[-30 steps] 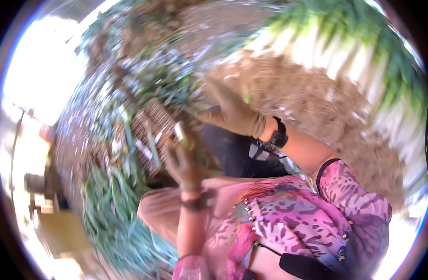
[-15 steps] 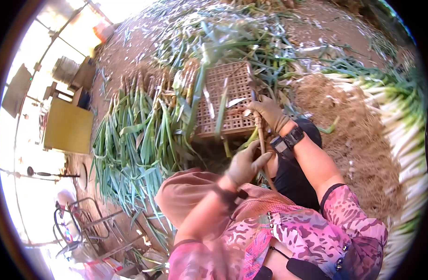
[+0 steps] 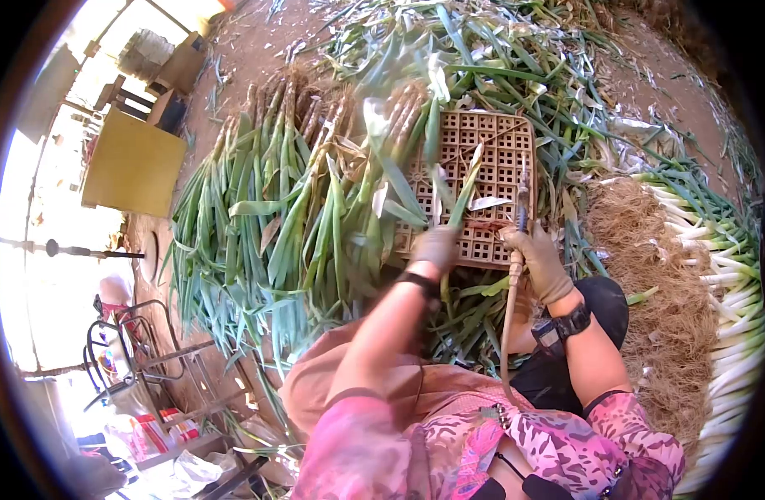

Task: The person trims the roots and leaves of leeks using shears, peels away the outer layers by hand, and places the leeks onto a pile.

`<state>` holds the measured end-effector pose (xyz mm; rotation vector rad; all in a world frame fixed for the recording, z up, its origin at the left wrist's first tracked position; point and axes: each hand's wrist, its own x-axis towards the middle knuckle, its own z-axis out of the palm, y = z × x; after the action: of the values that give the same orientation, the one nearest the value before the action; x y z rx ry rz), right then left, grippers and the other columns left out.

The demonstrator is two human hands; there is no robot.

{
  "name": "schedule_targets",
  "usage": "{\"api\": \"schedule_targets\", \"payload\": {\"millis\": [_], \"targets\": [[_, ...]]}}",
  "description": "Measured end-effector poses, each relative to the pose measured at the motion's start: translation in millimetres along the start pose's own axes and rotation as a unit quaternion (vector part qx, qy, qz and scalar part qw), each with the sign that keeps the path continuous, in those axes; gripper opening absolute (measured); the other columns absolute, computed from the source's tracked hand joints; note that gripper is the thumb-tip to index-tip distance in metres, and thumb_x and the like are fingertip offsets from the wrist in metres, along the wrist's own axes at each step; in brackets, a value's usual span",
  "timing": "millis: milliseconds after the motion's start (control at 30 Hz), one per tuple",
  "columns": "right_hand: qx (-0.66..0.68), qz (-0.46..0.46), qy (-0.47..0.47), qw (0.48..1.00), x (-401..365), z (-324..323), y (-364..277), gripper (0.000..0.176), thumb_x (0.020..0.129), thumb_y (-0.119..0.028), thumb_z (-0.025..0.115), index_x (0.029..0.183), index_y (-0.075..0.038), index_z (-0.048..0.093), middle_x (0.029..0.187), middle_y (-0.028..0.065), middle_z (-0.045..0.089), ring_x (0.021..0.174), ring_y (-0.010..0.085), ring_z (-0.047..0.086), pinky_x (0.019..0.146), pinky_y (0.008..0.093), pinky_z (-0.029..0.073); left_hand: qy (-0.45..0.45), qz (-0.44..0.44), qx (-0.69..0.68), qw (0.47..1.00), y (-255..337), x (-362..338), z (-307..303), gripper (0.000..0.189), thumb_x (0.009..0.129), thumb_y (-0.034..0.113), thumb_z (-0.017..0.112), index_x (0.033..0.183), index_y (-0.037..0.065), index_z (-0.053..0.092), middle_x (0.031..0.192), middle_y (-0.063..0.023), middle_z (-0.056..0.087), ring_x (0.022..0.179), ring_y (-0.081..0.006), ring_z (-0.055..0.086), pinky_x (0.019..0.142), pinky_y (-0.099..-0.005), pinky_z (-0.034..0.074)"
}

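My right hand (image 3: pixel 542 265), gloved, is wrapped round an air nozzle (image 3: pixel 523 196) that points away over the crate. A tan hose (image 3: pixel 511 312) runs from it toward my lap. My left hand (image 3: pixel 435 250), also gloved, reaches to the near edge of an upturned-looking brown plastic crate (image 3: pixel 499 133). It is smeared by motion, and its fingers are hardly visible. Loose leaves and a cut leek piece (image 3: pixel 467 187) lie on the crate just beyond it. Left of the crate lies a thick row of untrimmed leeks (image 3: pixel 270 192), roots away from me.
Cleaned white leeks (image 3: pixel 737 350) are lined up at the far right, beside a heap of stringy roots (image 3: pixel 649 275). Leaf scraps (image 3: pixel 557 58) cover the ground behind the crate. A metal-framed chair (image 3: pixel 149 333) and a yellow board (image 3: pixel 132 162) stand on the left.
My left hand has moved away from the hose beside my right hand, forward to the crate's near edge. My right hand keeps the nozzle. The view has shifted, so the crate appears farther right.
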<state>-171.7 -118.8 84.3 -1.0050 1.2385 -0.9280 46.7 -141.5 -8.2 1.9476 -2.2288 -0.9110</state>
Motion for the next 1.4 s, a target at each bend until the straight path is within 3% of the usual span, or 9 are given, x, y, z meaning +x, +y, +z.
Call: {"api": "schedule_targets", "payload": {"millis": [200,333,700,800,833,1033,1200,1300,1400], "targets": [[0.045,0.075,0.021,0.996,2.6,-15.1,-27.8,0.026,0.090,-0.020,0.067,0.107,-0.003,0.058,0.077,0.0022,0.059,0.060,0.0085,0.056,0.052,0.0251,0.049,0.154,0.031,-0.069,0.985,50.1,24.8,-58.5,0.053,0.085,0.044,0.074,0.119,0.004,0.066,0.105,-0.0202,0.071,0.101,-0.0351,0.069,0.089,-0.0448,0.054],[0.071,0.087,0.006,0.994,-6.1,-3.4,-35.4,0.027,0.091,-0.016,0.067,0.110,-0.004,0.052,0.072,0.0036,0.053,0.051,0.0130,0.055,0.044,0.0289,0.049,0.077,-0.329,0.053,0.940,-68.5,-4.6,-92.8,0.056,0.085,0.048,0.075,0.117,0.003,0.064,0.116,-0.0187,0.068,0.107,-0.0307,0.068,0.089,-0.0442,0.055],[0.066,0.122,-0.049,0.989,-2.1,-1.9,-8.7,0.037,0.090,-0.019,0.070,0.109,0.003,0.048,0.073,0.0064,0.058,0.056,0.0141,0.058,0.048,0.0294,0.052,-0.045,-0.240,-0.008,0.970,-49.2,-25.1,-94.0,0.048,0.078,0.039,0.069,0.110,0.004,0.074,0.108,-0.0190,0.074,0.100,-0.0316,0.072,0.086,-0.0381,0.056],[0.001,0.075,-0.047,0.996,5.4,-11.7,22.6,0.035,0.090,-0.020,0.070,0.106,0.003,0.047,0.072,0.0065,0.058,0.054,0.0149,0.058,0.048,0.0305,0.052,-0.053,-0.196,-0.350,0.915,-86.6,-41.9,-72.3,0.045,0.080,0.036,0.070,0.109,0.002,0.074,0.107,-0.0188,0.074,0.093,-0.0303,0.073,0.085,-0.0372,0.056],[-0.013,0.058,-0.049,0.997,6.2,-12.8,27.2,0.034,0.091,-0.020,0.069,0.104,0.002,0.047,0.072,0.0065,0.059,0.053,0.0155,0.058,0.047,0.0311,0.052,0.034,-0.195,-0.326,0.925,-94.4,-52.3,-71.9,0.042,0.084,0.031,0.074,0.113,0.001,0.073,0.102,-0.0121,0.076,0.088,-0.0181,0.072,0.080,-0.0315,0.056],[0.030,0.187,-0.134,0.973,-9.3,4.0,2.4,0.022,0.095,-0.017,0.065,0.102,-0.003,0.049,0.068,0.0019,0.054,0.047,0.0097,0.051,0.044,0.0243,0.047,-0.011,-0.226,-0.014,0.974,-96.2,-71.5,-54.0,0.084,0.067,0.055,0.083,0.126,-0.002,0.063,0.117,-0.0218,0.071,0.115,-0.0360,0.066,0.098,-0.0414,0.051],[-0.057,0.189,-0.196,0.960,-12.4,21.0,6.9,0.024,0.094,-0.014,0.066,0.105,-0.003,0.048,0.063,0.0003,0.054,0.046,0.0090,0.051,0.042,0.0261,0.046,0.017,-0.150,-0.261,0.953,-66.0,-45.8,-38.3,0.062,0.078,0.045,0.078,0.116,-0.003,0.069,0.105,-0.0184,0.074,0.100,-0.0283,0.071,0.088,-0.0352,0.053],[-0.166,0.111,-0.143,0.969,-2.1,15.6,11.0,0.023,0.092,-0.011,0.067,0.099,-0.002,0.048,0.066,0.0067,0.060,0.048,0.0132,0.056,0.046,0.0291,0.048,0.067,-0.110,-0.546,0.828,-25.0,-39.2,-43.7,0.046,0.088,0.029,0.073,0.124,0.001,0.068,0.103,-0.0142,0.074,0.091,-0.0165,0.068,0.082,-0.0301,0.052],[-0.339,0.037,-0.080,0.937,-1.0,0.7,8.1,0.044,0.081,-0.029,0.072,0.102,0.004,0.051,0.074,0.0203,0.066,0.069,0.0340,0.067,0.066,0.0430,0.053,0.188,-0.188,-0.344,0.900,-0.9,-58.2,-66.3,0.058,0.087,0.033,0.068,0.137,0.006,0.060,0.108,-0.0184,0.072,0.097,-0.0278,0.069,0.087,-0.0365,0.053]]}}
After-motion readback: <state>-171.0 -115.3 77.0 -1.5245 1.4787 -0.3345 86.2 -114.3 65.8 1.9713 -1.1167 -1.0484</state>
